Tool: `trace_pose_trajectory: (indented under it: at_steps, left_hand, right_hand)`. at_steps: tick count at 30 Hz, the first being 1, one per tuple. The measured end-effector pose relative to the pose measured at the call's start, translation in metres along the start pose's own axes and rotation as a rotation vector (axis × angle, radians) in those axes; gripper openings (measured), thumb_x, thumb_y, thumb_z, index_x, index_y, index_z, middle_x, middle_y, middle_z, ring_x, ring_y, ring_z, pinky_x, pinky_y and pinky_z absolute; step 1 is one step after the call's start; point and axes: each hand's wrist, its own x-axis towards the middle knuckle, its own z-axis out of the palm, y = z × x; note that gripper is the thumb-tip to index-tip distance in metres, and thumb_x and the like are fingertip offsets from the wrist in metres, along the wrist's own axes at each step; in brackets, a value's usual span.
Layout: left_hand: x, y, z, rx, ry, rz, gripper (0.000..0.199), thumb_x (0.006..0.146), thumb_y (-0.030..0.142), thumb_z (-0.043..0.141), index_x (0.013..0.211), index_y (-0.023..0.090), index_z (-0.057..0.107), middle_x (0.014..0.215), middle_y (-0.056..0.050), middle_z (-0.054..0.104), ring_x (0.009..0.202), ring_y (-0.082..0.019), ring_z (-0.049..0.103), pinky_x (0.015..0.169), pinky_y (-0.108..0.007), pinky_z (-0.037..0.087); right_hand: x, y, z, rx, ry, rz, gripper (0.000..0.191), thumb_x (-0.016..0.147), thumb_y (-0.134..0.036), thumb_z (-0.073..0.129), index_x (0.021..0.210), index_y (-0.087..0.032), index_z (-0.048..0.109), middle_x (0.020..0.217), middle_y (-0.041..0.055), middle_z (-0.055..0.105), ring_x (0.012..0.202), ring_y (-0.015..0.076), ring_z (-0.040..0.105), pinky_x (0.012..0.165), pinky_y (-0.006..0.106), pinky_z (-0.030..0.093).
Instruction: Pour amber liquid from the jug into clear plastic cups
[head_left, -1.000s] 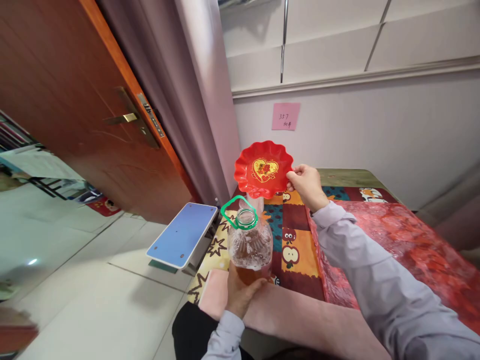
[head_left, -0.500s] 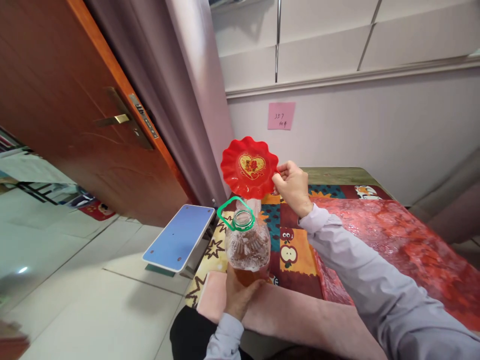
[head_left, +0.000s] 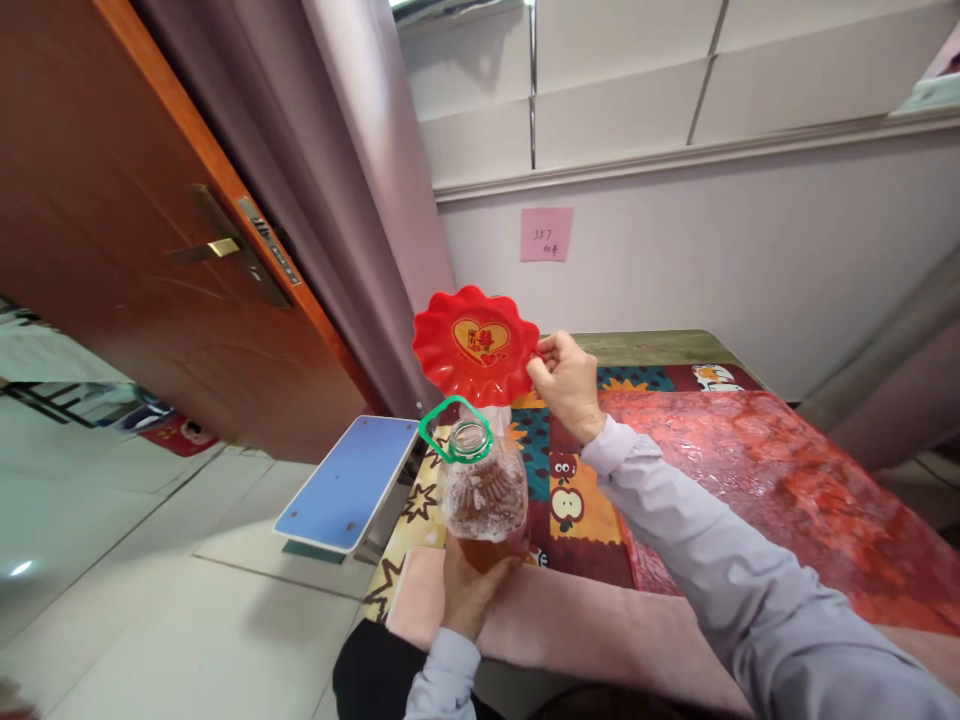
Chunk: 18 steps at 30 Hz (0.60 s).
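My right hand (head_left: 564, 385) pinches the right rim of a red scalloped plate (head_left: 442, 345), which has a gold heart and red characters on it. The plate is tilted up, its face toward me, above and behind a clear plastic jug (head_left: 487, 495). Brown liquid shows in the jug's lower part. A green carrying handle (head_left: 433, 430) circles its uncapped neck. My left hand (head_left: 469, 590) is wrapped around the jug's lower front, fingers partly hidden. Behind the jug, below the plate, a pale translucent object shows only in part.
A patterned cloth (head_left: 592, 540) covers the table, with a shiny red sheet (head_left: 720, 460) on its right and a pink cloth (head_left: 600, 620) along the front. At left are a blue-topped stool (head_left: 349, 485) and a brown door (head_left: 150, 220). A pink note (head_left: 546, 235) hangs on the wall.
The view has shifted slightly, so things sit further left. The plate has tipped back a little and sits slightly lower toward the jug. Both hands keep their holds.
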Motion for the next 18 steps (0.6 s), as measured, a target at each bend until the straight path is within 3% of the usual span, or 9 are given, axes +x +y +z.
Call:
trace_pose_trajectory:
  at_steps: [2,5,8,11,14,18]
  left_hand:
    - [0.001,0.003,-0.001,0.003,-0.034,0.003,0.087,0.047,0.044,0.101,0.122,0.021,0.062,0.116,-0.014,0.079,0.116,-0.04,0.076,0.109,-0.064,0.057]
    - [0.001,0.007,-0.002,0.026,-0.03,0.002,0.087,0.047,0.041,0.102,0.121,0.019,0.062,0.113,-0.014,0.079,0.116,-0.039,0.075,0.11,-0.062,0.057]
    - [0.002,0.009,0.0,0.024,-0.028,-0.001,0.087,0.046,0.04,0.103,0.119,0.018,0.062,0.111,-0.013,0.079,0.114,-0.04,0.075,0.107,-0.063,0.059]
    - [0.002,0.009,0.002,0.009,-0.045,-0.024,0.078,0.048,0.04,0.103,0.112,0.022,0.061,0.105,-0.01,0.08,0.107,-0.04,0.077,0.104,-0.066,0.06]
    - [0.001,0.008,0.004,0.016,-0.028,-0.037,0.074,0.046,0.038,0.103,0.106,0.025,0.06,0.101,-0.009,0.08,0.1,-0.039,0.077,0.099,-0.067,0.061]
    - [0.0,0.009,0.005,0.075,0.014,-0.036,0.072,0.046,0.038,0.102,0.102,0.025,0.058,0.1,-0.008,0.078,0.099,-0.039,0.076,0.098,-0.067,0.061]
  right_hand:
    - [0.004,0.012,-0.011,0.115,0.029,0.182,0.014,0.074,-0.026,0.063,0.085,-0.026,0.054,0.055,-0.0071,0.06,0.043,0.0149,0.059,0.044,0.024,0.046]
    - [-0.001,0.043,-0.049,0.206,0.106,0.402,0.019,0.073,-0.03,0.068,0.086,-0.024,0.055,0.054,-0.0068,0.061,0.044,0.0146,0.061,0.042,0.022,0.046]
    - [-0.034,0.079,-0.098,0.186,0.12,0.575,0.022,0.071,-0.033,0.073,0.081,-0.023,0.057,0.053,-0.0055,0.062,0.045,0.0123,0.06,0.043,0.02,0.046]
    - [-0.085,0.109,-0.136,0.135,0.097,0.693,0.023,0.069,-0.031,0.075,0.067,-0.023,0.054,0.045,-0.0044,0.057,0.038,0.0104,0.053,0.038,0.019,0.041]
    - [-0.128,0.132,-0.153,0.081,0.063,0.809,0.026,0.068,-0.031,0.078,0.061,-0.023,0.054,0.043,-0.0026,0.056,0.034,0.0105,0.051,0.034,0.019,0.038]
    - [-0.15,0.155,-0.155,0.039,0.031,0.868,0.029,0.074,-0.038,0.081,0.064,-0.022,0.058,0.046,-0.0008,0.061,0.036,0.0119,0.054,0.035,0.02,0.04]
